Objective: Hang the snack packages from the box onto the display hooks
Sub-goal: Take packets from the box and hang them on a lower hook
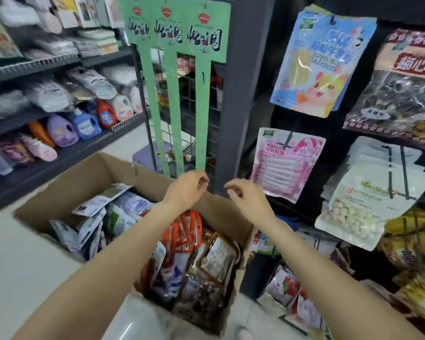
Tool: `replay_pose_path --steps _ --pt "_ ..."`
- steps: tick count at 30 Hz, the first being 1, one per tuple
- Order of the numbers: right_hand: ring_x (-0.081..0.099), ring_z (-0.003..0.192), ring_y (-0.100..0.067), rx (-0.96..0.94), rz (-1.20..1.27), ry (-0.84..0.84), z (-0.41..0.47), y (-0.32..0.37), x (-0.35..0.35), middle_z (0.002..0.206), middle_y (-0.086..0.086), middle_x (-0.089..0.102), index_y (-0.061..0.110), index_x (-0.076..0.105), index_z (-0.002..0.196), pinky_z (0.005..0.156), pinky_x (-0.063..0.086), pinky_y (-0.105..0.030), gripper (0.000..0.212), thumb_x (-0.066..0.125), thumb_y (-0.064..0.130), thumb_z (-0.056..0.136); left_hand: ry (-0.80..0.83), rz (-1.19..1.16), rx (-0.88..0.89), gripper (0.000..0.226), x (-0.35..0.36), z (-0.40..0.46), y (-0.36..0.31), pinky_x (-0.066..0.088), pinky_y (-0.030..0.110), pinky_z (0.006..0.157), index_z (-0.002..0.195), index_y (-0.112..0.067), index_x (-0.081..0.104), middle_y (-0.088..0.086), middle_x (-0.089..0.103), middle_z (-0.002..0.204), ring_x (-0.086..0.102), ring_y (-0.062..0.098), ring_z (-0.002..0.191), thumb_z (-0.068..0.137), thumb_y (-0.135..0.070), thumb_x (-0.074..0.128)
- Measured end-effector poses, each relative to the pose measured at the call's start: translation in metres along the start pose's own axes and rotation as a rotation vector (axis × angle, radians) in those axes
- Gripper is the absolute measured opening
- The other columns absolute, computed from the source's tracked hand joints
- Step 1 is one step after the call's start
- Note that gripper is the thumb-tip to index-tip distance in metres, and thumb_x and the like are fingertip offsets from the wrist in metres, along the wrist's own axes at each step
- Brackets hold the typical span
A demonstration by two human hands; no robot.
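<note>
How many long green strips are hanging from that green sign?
3. The left strip, the middle strip and the right strip hang side by side under the green sign. The left hand touches the right strip's bottom end.

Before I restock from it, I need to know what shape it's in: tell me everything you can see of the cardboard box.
The cardboard box is plain brown, open at the top, its flaps folded outward. It sits on the pale floor before the green hanging strips, one corner toward the camera. Its walls look bowed. Inside, snack packages stand crammed: white and grey ones at the left, red and orange ones in the middle, brown and clear ones at the right. Both forearms cross above it; neither hand touches it.
</note>
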State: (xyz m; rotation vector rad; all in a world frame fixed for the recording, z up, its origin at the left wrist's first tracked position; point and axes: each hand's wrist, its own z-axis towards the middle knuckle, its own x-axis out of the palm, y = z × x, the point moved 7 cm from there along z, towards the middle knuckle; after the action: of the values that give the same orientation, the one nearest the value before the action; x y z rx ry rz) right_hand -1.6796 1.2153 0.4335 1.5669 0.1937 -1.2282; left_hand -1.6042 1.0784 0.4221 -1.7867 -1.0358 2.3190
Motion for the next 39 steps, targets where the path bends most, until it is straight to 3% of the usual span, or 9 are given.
replay_pose_path --steps 7,14,17,19,22,26,30,34,39 --pt "0.051 0.120 -0.024 -0.019 -0.069 0.293 0.007 0.054 0.121 0.129 -0.007 0.056 0.013 0.054 0.130 0.097 0.037 -0.030 0.037 0.054 0.023 0.094 0.255 0.191 -0.369 0.040 0.000 -0.064 0.140 0.047 0.042 0.089 0.125 -0.007 0.048 0.016 0.050 0.128 0.052 0.034 0.112 0.093 -0.029 0.052" --pt "0.012 0.146 -0.023 0.192 0.047 0.566 0.043 0.052 0.214 0.160 -0.006 0.006 0.017 0.006 0.153 0.119 0.015 -0.037 0.081 0.050 0.050 0.093 0.399 0.147 -0.410 0.060 0.009 -0.071 0.196 0.034 0.040 0.106 0.145 -0.020 0.030 0.010 0.048 0.139 0.045 0.030 0.127 0.093 -0.041 0.050" --pt "0.041 0.131 -0.031 0.240 -0.009 0.516 0.058 0.044 0.227 0.148 -0.013 0.032 0.011 0.025 0.149 0.107 0.035 -0.037 0.076 0.056 0.048 0.090 0.364 0.151 -0.371 0.044 0.008 -0.054 0.200 0.045 0.038 0.088 0.141 -0.015 0.036 0.016 0.058 0.124 0.055 0.033 0.110 0.100 -0.028 0.039" --pt "0.055 0.116 -0.032 0.195 -0.070 0.427 0.061 0.042 0.226 0.126 -0.015 0.057 0.006 0.055 0.127 0.088 0.041 -0.029 0.042 0.063 0.026 0.090 0.395 0.232 -0.316 0.037 0.013 -0.044 0.204 0.045 0.041 0.080 0.136 -0.012 0.043 0.019 0.059 0.120 0.056 0.035 0.103 0.100 -0.016 0.034" --pt "0.057 0.113 -0.032 0.153 -0.147 0.365 0.051 0.034 0.222 0.118 -0.013 0.066 0.013 0.064 0.117 0.089 0.043 -0.032 0.032 0.059 0.005 0.086 0.461 0.287 -0.237 0.046 0.027 -0.034 0.206 0.040 0.038 0.099 0.136 -0.018 0.047 0.010 0.046 0.141 0.045 0.030 0.125 0.092 -0.006 0.040" --pt "0.057 0.114 -0.031 0.185 -0.276 0.515 0.032 0.000 0.226 0.119 -0.011 0.063 0.022 0.064 0.113 0.091 0.049 -0.038 0.030 0.062 0.013 0.085 0.604 0.153 -0.194 0.060 0.051 -0.031 0.206 0.022 0.045 0.114 0.145 -0.027 0.032 -0.001 0.028 0.154 0.024 0.020 0.142 0.090 -0.005 0.043" --pt "0.055 0.115 -0.026 0.236 -0.351 0.700 0.020 -0.018 0.225 0.130 -0.005 0.054 0.024 0.055 0.128 0.094 0.050 -0.038 0.042 0.065 0.026 0.087 0.502 0.269 -0.111 0.040 0.052 -0.015 0.197 0.028 0.038 0.104 0.128 -0.021 0.048 0.002 0.051 0.132 0.044 0.022 0.125 0.090 -0.023 0.059" --pt "0.048 0.117 -0.023 0.171 -0.158 0.545 0.034 0.008 0.214 0.124 -0.006 0.046 0.016 0.047 0.128 0.099 0.042 -0.035 0.045 0.064 0.021 0.086 0.338 0.313 -0.068 0.011 0.035 -0.012 0.181 0.029 0.031 0.080 0.098 -0.015 0.049 0.004 0.061 0.097 0.054 0.025 0.097 0.090 -0.011 0.055" --pt "0.035 0.123 -0.022 0.096 -0.010 0.380 0.052 0.045 0.199 0.127 -0.006 0.046 0.018 0.051 0.131 0.098 0.030 -0.029 0.039 0.056 0.025 0.093 0.211 0.226 -0.063 0.017 -0.006 -0.026 0.173 0.022 0.030 0.074 0.085 -0.020 0.040 -0.006 0.048 0.082 0.049 0.020 0.091 0.091 -0.015 0.055"
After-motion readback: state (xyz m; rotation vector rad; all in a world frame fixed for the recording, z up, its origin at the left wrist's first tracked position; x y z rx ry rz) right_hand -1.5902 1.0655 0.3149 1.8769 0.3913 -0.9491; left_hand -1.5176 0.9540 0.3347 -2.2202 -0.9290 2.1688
